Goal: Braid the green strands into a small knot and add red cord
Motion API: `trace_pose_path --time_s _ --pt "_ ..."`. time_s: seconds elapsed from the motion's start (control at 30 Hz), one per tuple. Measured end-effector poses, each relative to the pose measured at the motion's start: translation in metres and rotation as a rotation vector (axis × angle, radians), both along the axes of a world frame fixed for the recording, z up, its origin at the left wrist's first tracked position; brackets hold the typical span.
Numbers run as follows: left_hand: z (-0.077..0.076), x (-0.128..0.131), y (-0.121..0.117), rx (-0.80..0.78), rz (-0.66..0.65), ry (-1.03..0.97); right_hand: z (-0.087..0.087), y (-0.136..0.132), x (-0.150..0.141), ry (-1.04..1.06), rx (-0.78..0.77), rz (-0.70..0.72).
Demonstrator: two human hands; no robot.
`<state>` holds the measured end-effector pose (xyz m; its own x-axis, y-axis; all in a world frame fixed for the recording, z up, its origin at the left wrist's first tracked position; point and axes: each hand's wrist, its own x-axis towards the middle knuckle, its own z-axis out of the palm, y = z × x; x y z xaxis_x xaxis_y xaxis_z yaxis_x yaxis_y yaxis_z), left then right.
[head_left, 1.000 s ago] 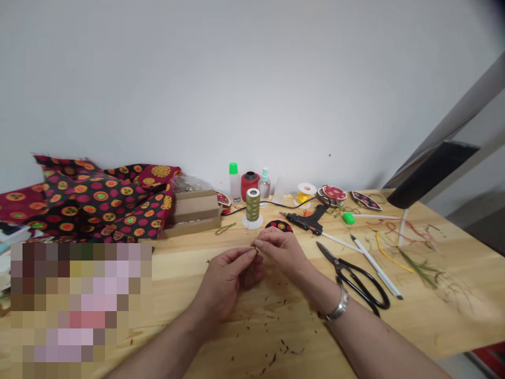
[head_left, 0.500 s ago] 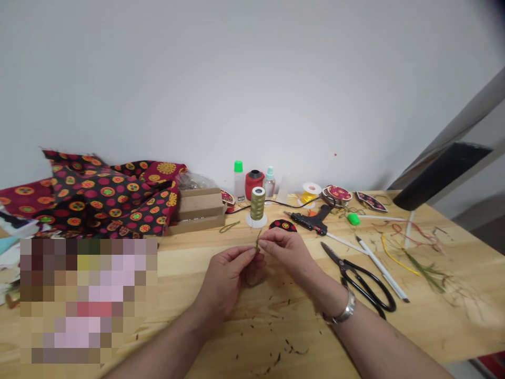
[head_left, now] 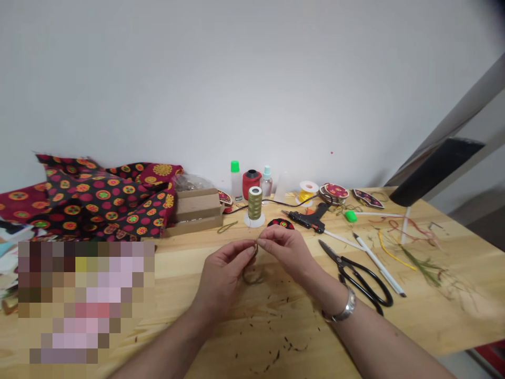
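Over the middle of the wooden table (head_left: 221,347), my left hand (head_left: 224,276) and my right hand (head_left: 286,250) meet fingertip to fingertip. Both pinch a thin olive-green cord (head_left: 252,273); its loop hangs below the fingers and touches the tabletop. A spool of matching olive thread (head_left: 254,205) stands just behind my hands. A small round patterned fabric piece (head_left: 280,223) lies beside my right hand. A metal watch band sits on my right wrist.
Black scissors (head_left: 357,273), white pens (head_left: 379,266) and a black glue gun (head_left: 310,218) lie to the right. Bottles, a red spool (head_left: 251,181) and a yellow spool stand by the wall. Patterned cloth (head_left: 98,202) and wooden blocks (head_left: 195,210) fill the left. Thread scraps litter the table.
The cord between my fingertips now hangs as a visible loop below my hands; earlier only a short end showed. My hands have stayed in about the same place.
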<state>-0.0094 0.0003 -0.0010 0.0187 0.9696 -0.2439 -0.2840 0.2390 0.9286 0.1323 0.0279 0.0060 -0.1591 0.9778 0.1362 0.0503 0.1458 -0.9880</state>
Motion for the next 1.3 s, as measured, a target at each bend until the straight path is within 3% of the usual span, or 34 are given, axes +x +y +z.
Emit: trace_pose_path --time_s 0.23,0.57,1.3 --pt "-0.0029 -0.0015 0.0006 0.066 -0.016 0.110 -0.0010 0.0001 -0.0023 -0.027 0.040 0.005" --pt "-0.0048 -0.0013 0.0005 0.026 -0.006 0.017 -0.0031 -0.0009 -0.0018 -0.008 0.016 0.004" --pt "-0.0018 -0.0018 0.0005 0.082 -0.027 0.130 -0.0057 -0.0011 -0.0026 -0.075 -0.044 0.028"
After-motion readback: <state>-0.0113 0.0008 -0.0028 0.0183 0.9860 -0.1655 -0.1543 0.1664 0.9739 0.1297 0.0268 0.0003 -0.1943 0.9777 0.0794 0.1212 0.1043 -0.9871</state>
